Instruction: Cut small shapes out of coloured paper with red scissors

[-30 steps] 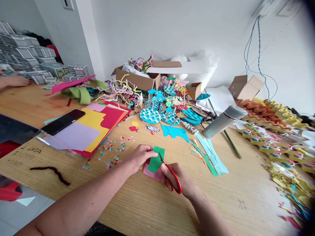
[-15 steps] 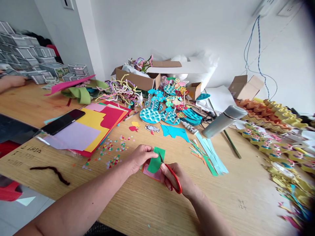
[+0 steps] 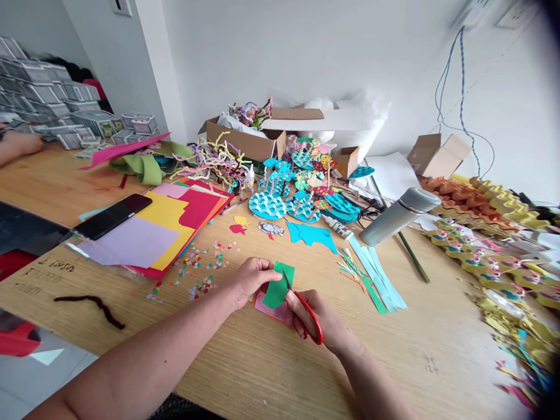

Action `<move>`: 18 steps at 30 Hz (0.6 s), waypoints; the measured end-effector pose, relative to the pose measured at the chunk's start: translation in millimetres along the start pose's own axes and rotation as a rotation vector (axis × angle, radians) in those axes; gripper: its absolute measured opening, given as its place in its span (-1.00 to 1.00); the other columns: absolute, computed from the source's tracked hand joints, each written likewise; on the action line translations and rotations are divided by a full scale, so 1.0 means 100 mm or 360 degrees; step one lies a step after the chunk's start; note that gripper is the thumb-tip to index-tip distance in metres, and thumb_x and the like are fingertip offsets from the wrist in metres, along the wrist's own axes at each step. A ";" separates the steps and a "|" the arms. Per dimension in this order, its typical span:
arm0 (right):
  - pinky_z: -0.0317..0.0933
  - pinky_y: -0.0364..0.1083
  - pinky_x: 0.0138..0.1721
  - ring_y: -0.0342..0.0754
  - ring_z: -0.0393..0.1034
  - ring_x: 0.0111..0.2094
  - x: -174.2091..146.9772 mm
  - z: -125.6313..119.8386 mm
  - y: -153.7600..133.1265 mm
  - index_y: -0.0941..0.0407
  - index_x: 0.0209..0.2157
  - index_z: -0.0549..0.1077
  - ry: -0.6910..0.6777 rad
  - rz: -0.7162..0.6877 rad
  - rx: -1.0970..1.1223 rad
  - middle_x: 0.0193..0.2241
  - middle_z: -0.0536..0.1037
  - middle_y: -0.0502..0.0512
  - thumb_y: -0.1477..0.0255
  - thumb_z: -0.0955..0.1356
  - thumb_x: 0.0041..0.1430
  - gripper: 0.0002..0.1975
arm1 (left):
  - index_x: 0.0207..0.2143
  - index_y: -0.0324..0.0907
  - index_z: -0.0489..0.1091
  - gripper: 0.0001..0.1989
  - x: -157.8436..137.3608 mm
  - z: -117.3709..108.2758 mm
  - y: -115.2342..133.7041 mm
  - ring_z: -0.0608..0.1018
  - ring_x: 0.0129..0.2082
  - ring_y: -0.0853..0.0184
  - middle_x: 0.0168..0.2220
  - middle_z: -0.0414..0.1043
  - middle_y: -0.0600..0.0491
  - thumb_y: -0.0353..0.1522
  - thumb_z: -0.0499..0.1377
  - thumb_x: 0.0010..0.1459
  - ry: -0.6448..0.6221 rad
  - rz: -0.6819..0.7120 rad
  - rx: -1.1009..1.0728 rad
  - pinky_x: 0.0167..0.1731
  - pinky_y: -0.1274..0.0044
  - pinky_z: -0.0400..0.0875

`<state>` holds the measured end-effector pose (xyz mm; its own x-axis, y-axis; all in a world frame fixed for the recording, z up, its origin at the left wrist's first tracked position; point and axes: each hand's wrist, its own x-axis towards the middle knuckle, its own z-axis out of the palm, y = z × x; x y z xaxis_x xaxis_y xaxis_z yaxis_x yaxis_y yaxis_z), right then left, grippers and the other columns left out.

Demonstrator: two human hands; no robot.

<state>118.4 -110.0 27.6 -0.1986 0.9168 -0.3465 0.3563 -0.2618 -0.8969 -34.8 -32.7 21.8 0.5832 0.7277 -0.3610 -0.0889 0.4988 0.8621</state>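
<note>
A piece of green paper [image 3: 277,290] is pinched at its upper left by my left hand [image 3: 254,280]. My right hand [image 3: 321,318] is wrapped round red-handled scissors [image 3: 315,319], whose blades lie against the right part of the green paper. Below the green paper, pink paper [image 3: 268,305] with an orange edge shows on the table, partly hidden by the green piece and my right hand. Small yellow and red paper fish [image 3: 238,227] lie beyond my hands, beside a black-and-white drawn cutout [image 3: 271,229] and blue paper scraps [image 3: 312,235].
Coloured sheets [image 3: 135,239] with a black phone [image 3: 114,216] lie left, near scattered confetti [image 3: 203,286]. A grey bottle [image 3: 400,216] stands right, near paper strips [image 3: 378,280]. Blue wavy crafts [image 3: 268,205] and boxes [image 3: 247,140] line the back. Another person's hand [image 3: 20,146] is far left.
My hands, the scissors and the green paper hold nearly the same place. The other person's hand at the far left has shifted slightly left.
</note>
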 end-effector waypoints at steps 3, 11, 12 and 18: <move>-0.01 -0.18 -0.66 -0.22 0.10 -0.74 0.00 0.00 0.01 0.16 -0.68 0.33 -0.0024 -0.0032 -0.0002 -0.81 0.27 -0.03 -0.21 0.13 0.05 -0.29 | -0.55 -0.27 0.44 -0.75 0.01 -0.01 -0.02 0.38 -0.61 0.45 -0.58 0.41 0.09 -0.27 0.31 -0.27 -0.0008 -0.0008 0.0031 -0.53 0.57 0.26; 0.00 -0.16 -0.64 -0.20 0.10 -0.73 -0.01 0.00 0.00 0.14 -0.71 0.30 -0.0021 -0.0050 -0.0007 -0.81 0.26 -0.01 -0.23 0.12 0.04 -0.28 | -0.55 -0.27 0.43 -0.75 0.01 0.00 -0.01 0.38 -0.60 0.44 -0.58 0.42 0.09 -0.28 0.31 -0.28 -0.0009 -0.0006 0.0016 -0.51 0.57 0.26; 0.01 -0.16 -0.65 -0.20 0.10 -0.73 -0.01 0.00 0.00 0.14 -0.72 0.30 -0.0015 -0.0051 -0.0006 -0.81 0.26 -0.01 -0.23 0.11 0.04 -0.28 | -0.55 -0.27 0.43 -0.75 0.01 0.00 -0.01 0.38 -0.60 0.44 -0.58 0.41 0.09 -0.28 0.31 -0.29 -0.0009 -0.0009 0.0009 -0.50 0.56 0.26; 0.01 -0.16 -0.67 -0.21 0.09 -0.75 0.00 0.00 -0.01 0.15 -0.71 0.33 0.0000 -0.0026 0.0008 -0.83 0.25 -0.02 -0.24 0.12 0.02 -0.27 | -0.56 -0.27 0.42 -0.75 0.01 0.01 -0.01 0.38 -0.61 0.45 -0.59 0.40 0.09 -0.28 0.32 -0.29 -0.0018 -0.0018 -0.0017 -0.51 0.56 0.26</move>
<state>118.2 -109.9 28.6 -0.2044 0.9210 -0.3317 0.3487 -0.2482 -0.9038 -33.8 -32.9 21.3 0.5936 0.7164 -0.3666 -0.0909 0.5123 0.8540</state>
